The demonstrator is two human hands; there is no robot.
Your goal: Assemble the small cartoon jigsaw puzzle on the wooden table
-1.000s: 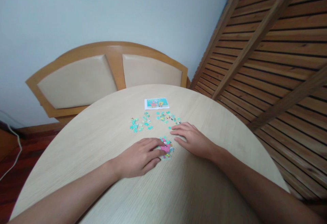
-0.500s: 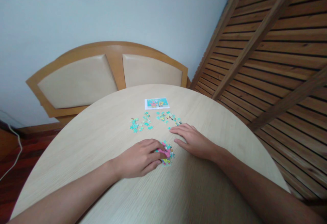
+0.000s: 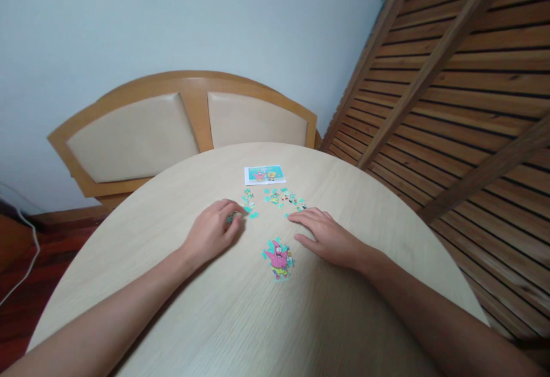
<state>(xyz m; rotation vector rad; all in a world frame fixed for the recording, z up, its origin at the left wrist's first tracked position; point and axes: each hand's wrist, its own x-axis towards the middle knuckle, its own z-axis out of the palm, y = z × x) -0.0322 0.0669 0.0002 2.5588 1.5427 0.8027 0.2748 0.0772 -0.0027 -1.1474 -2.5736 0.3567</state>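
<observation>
A partly joined puzzle cluster point(image 3: 278, 256) with a pink figure lies on the round pale wooden table point(image 3: 258, 319). Loose teal puzzle pieces point(image 3: 281, 198) are scattered beyond it, and a small reference picture card point(image 3: 264, 174) lies farther back. My left hand point(image 3: 212, 232) rests over the left group of loose pieces, fingers curled and pinched around a teal piece. My right hand point(image 3: 326, 236) lies flat on the table just right of the cluster, fingers stretched out toward the loose pieces, holding nothing.
A curved wooden bench back with two beige cushions point(image 3: 180, 125) stands behind the table against a pale wall. A slatted wooden partition point(image 3: 455, 90) runs along the right. A white cable point(image 3: 26, 251) trails on the reddish floor at the left.
My left hand has left the joined cluster and moved up and left onto the loose pieces, closing on one. The pink cluster is now uncovered. My right hand has stayed put.
</observation>
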